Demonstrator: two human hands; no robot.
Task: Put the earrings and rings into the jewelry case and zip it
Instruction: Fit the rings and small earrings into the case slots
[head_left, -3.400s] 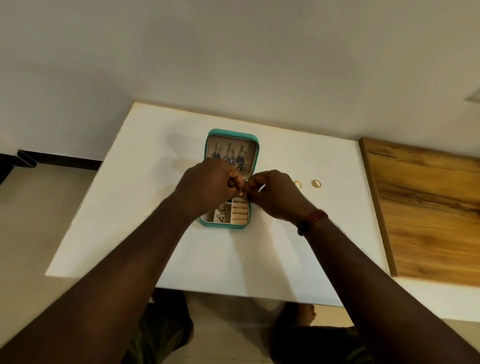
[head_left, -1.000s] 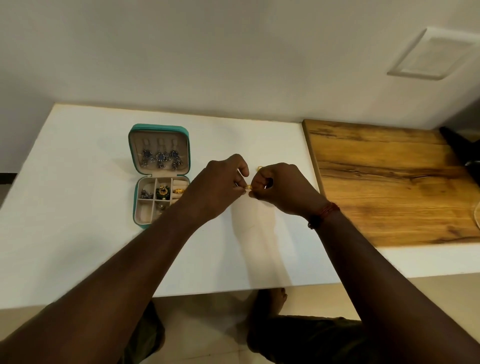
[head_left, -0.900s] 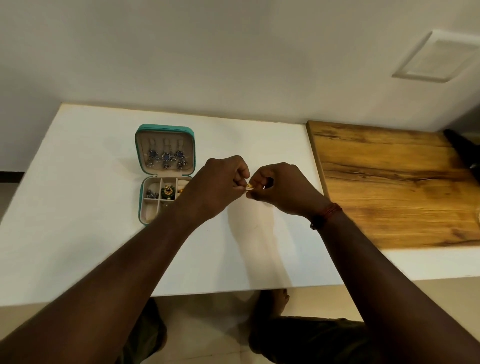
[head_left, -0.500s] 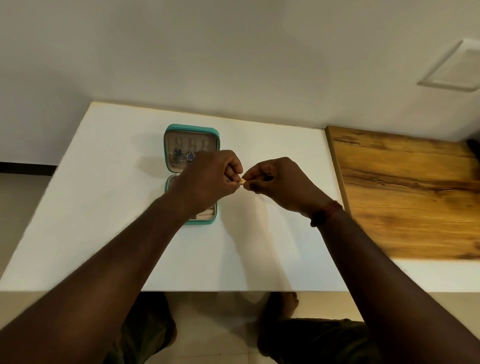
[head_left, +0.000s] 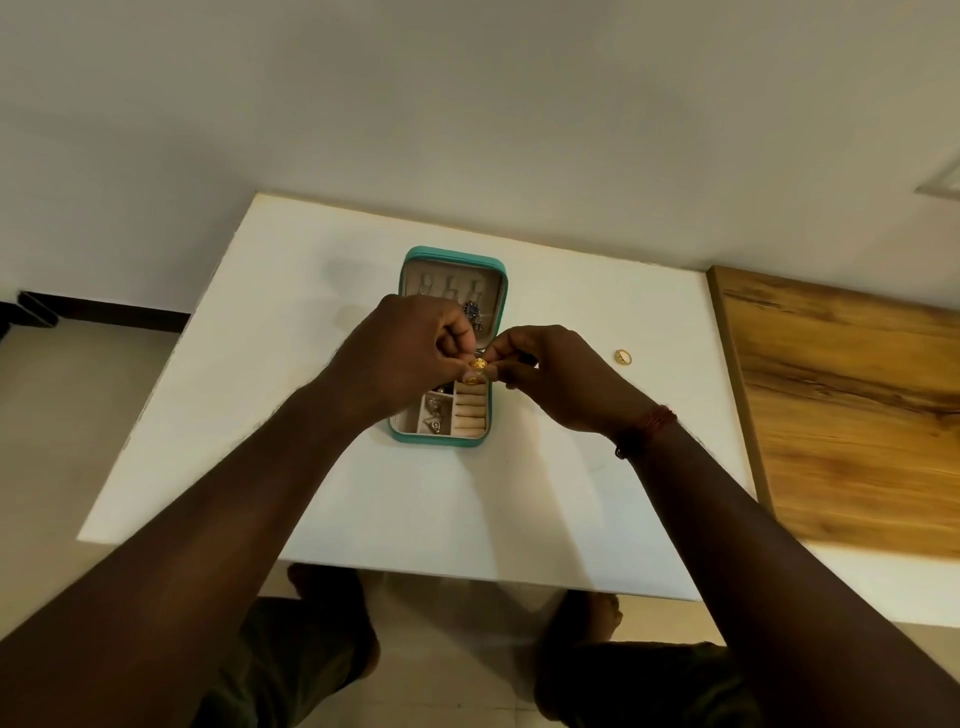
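A small gold ring (head_left: 478, 365) is pinched in a shared grip between the fingertips of the left hand (head_left: 410, 353) and the right hand (head_left: 550, 374), both clenched on it from opposite sides. The grip is held above the open teal jewelry case (head_left: 449, 353), over the far end of its ring-roll column. Directly below the grip, a second gold ring (head_left: 470, 380) is seen seated in the topmost cream ring roll (head_left: 471, 413), the rolls nearer the person being bare. To the left of the rolls and nearer than the grip, silver earrings (head_left: 434, 415) are lodged in the small compartments of the tray; part of the tray is hidden by the left hand. Beyond the grip, the lid of the case is laid back flat, and blue-grey earrings (head_left: 472, 310) are hung from its tabs, partly covered by the left knuckles. To the right of the grip, well apart from the case, a loose gold ring (head_left: 623, 357) is left lying on the white tabletop (head_left: 291, 395). Further right, a wooden board (head_left: 841, 405) is butted against the tabletop's edge. A red thread bracelet (head_left: 647, 428) is worn on the right wrist.
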